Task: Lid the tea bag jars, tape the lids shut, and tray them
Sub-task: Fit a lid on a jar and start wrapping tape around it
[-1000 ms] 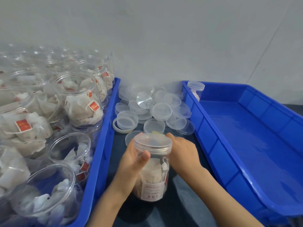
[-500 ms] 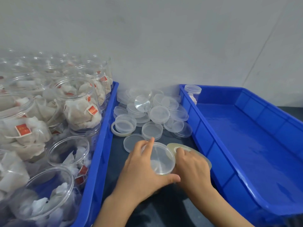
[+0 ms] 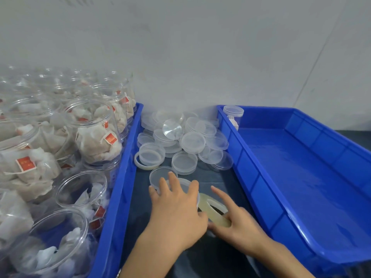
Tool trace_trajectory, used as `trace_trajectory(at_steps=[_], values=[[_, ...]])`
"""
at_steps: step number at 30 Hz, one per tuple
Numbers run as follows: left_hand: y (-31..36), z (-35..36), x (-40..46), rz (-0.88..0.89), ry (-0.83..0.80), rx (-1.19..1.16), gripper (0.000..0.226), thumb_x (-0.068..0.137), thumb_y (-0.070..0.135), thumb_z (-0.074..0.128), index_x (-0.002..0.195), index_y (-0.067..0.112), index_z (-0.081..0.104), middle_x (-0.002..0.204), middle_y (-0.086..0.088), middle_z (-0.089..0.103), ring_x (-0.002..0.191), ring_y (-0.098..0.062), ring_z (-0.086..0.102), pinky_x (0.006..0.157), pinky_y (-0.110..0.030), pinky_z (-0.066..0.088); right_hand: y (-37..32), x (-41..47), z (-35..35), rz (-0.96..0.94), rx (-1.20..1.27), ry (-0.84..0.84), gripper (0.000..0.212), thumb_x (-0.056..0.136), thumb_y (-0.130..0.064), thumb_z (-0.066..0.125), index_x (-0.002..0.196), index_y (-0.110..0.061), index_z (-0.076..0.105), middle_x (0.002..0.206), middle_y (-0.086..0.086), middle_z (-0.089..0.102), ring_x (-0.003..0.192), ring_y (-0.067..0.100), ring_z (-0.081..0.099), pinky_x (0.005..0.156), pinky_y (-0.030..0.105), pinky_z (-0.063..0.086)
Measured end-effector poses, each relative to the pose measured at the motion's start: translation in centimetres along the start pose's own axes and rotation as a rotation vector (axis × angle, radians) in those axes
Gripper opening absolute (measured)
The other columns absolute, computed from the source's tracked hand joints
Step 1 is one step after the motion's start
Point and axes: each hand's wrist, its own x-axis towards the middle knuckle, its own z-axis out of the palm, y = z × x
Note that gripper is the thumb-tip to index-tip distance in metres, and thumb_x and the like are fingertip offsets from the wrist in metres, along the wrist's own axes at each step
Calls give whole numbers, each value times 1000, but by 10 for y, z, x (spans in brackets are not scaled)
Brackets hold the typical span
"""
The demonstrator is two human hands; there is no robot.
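Observation:
A clear tea bag jar with its lid (image 3: 182, 182) on stands on the dark table between two blue trays. My left hand (image 3: 176, 213) covers the lid from above, its fingers curled over the far rim. Just right of the jar lies a roll of clear tape (image 3: 205, 201). My right hand (image 3: 241, 227) holds this roll, thumb at its near edge and index finger stretched along its far side. The jar's body is hidden under my left hand.
The left blue tray (image 3: 120, 187) is packed with open jars of tea bags (image 3: 92, 135). A pile of loose clear lids (image 3: 192, 142) and a second tape roll (image 3: 138, 164) lie behind my hands. In the right blue tray (image 3: 251, 177) stands one lidded jar (image 3: 233, 115), in the far left corner.
The view has tipped down onto the jar's top. My left hand moved from the jar's side onto its lid. My right hand left the jar and took hold of the tape roll.

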Motion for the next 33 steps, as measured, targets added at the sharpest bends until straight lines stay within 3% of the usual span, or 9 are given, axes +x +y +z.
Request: trace_trajectory(at_steps=[2,5,8,13,19,24,28,30,33], values=[[-2,3,2,6,4,9,64,78,65,39,130,34,20,152,-17,7,136,-34,6,104,-55,15,-5,1,-11,-42,-183,76,79,75,-58,56,139,-54,10,58,-17,53,63,6,54,53,16,32],[-6,4,0,45,110,20,76,63,86,23,124,40,25,140,-6,26,128,-26,21,95,-43,26,-10,11,-31,-180,-476,283,87,70,-61,56,144,-42,16,93,-14,65,90,12,60,64,23,38],[-8,2,-2,98,139,-37,76,59,86,14,120,44,30,136,6,29,128,-17,22,97,-36,25,-16,30,-41,-168,-525,409,88,68,-60,62,143,-38,23,97,-12,67,88,11,61,62,24,35],[-13,3,-2,141,206,-93,46,83,69,28,121,45,37,133,13,31,128,-10,22,98,-29,23,-16,59,-32,-139,-511,345,84,72,-63,57,142,-39,19,103,-13,65,90,13,61,63,27,38],[-14,1,-3,152,168,-128,48,77,71,30,117,46,40,129,17,31,126,-6,22,97,-27,20,-17,64,-21,-106,-502,255,83,75,-62,55,144,-35,18,91,-9,65,82,15,61,58,27,37],[-14,-5,1,136,122,-163,27,81,51,41,106,40,41,120,14,36,121,-10,28,96,-31,19,-17,28,-30,-178,-390,157,95,63,-68,55,142,-47,6,105,-21,59,93,5,56,65,20,36],[-13,-5,2,123,107,-152,28,78,53,37,103,42,38,118,14,37,118,-10,27,95,-32,20,-15,2,-36,-178,-383,123,81,74,-75,39,140,-52,-2,64,-26,40,61,-4,43,57,14,32],[-15,-4,2,131,119,-147,32,75,56,37,103,42,40,117,17,37,117,-8,29,94,-31,22,-14,3,-36,-155,-379,128,74,82,-67,42,141,-50,1,61,-25,35,57,-5,40,59,20,32],[-18,-3,3,134,146,-141,42,71,68,30,103,43,42,114,21,38,117,-5,31,92,-28,24,-14,11,-37,-127,-276,97,71,81,-64,48,138,-57,6,66,-19,46,61,0,44,64,22,37]])
